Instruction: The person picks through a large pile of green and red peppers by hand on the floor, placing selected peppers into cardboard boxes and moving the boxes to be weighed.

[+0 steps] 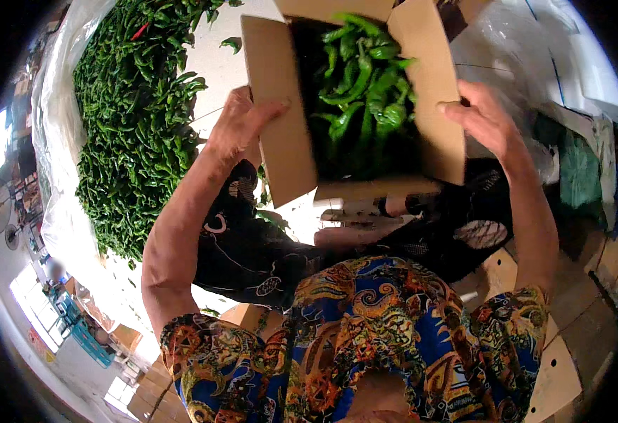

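Note:
An open cardboard box [280,127] is held up before me, its flaps spread outward. Inside it lie several long green peppers [364,90], bunched toward the far and middle part, with dark shadow around them. My left hand [248,119] grips the left flap, thumb on its inner face. On the opposite side my right hand [478,113] clasps the right flap in the same way. The fingers behind both flaps are mostly hidden. To the left spreads a large heap of green peppers [134,127], with one red pepper [140,31] near its far end.
Clear plastic sheeting [57,143] borders the heap's left side. A loose pepper [231,44] lies on the pale floor [208,63] beyond the left flap. Flattened cardboard [554,370] lies behind me at right. Farther left are fans [11,236] and a teal crate [89,338].

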The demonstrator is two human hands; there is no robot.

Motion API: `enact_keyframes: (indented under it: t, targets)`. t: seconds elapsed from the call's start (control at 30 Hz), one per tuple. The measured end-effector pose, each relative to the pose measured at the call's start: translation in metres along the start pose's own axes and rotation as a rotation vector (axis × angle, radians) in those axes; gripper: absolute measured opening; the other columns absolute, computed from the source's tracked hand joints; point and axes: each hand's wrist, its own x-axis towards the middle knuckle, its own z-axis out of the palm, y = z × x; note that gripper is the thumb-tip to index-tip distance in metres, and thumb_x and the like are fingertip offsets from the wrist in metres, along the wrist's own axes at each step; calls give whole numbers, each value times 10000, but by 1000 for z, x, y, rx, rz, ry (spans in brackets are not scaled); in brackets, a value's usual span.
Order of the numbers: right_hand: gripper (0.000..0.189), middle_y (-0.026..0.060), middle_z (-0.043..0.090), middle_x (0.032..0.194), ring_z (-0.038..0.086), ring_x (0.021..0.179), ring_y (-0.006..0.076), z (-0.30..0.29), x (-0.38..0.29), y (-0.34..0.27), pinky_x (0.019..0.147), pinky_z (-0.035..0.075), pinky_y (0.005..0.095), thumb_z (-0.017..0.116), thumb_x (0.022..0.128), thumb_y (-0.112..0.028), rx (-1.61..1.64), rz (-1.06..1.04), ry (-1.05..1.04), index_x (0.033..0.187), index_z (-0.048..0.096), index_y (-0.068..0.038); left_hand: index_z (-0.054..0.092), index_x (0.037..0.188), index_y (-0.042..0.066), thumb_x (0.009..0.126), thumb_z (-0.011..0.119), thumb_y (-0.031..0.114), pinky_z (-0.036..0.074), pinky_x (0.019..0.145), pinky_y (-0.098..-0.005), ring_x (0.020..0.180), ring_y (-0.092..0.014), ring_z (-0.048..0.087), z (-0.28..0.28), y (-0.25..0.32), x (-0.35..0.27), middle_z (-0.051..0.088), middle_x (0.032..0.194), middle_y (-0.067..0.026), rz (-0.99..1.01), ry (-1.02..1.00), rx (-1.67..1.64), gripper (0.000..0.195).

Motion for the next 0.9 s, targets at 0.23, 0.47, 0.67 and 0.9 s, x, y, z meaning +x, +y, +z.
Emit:
enact_keyframes:
  t: [0.23, 0.47, 0.67, 0.9]
  targets:
    - [273, 134, 662, 828, 581, 737, 160, 6, -6, -6, 692, 475, 351, 607, 911, -155, -187, -85, 23, 1107, 629, 33, 705, 1152, 40, 888, 666, 187, 531, 879, -381, 1036, -262, 641, 6, -15, -10, 639, 1172, -186, 175, 36, 68, 306]
    - [236, 166, 639, 788, 567, 702, 202, 4, 10, 12, 661, 465, 375, 608, 926, -176, -365, -84, 47, 1076, 632, 3, 665, 1248, 43, 886, 723, 394, 525, 884, -354, 909, -228, 647, -8, -3, 10, 690, 1065, -119, -142, -153, 83, 507]
    - [332, 179, 664, 1100, 633, 1005, 341, 8, 3, 15, 889, 489, 410, 673, 936, -217, -732, -164, 386, 1214, 610, -48, 563, 1358, 31, 1014, 557, 372, 537, 888, -367, 1051, -219, 664, -88, -39, -14, 691, 1157, -132, 119, 303, -306, 485]
    - [545, 174, 593, 1301, 550, 1225, 370, 59, -48, -38, 1064, 420, 464, 776, 785, -236, -819, -543, -7, 1255, 601, -22, 640, 1185, -57, 895, 634, 176, 524, 664, -276, 771, -151, 652, -23, -254, -147, 706, 940, -107, -295, 737, -517, 371]
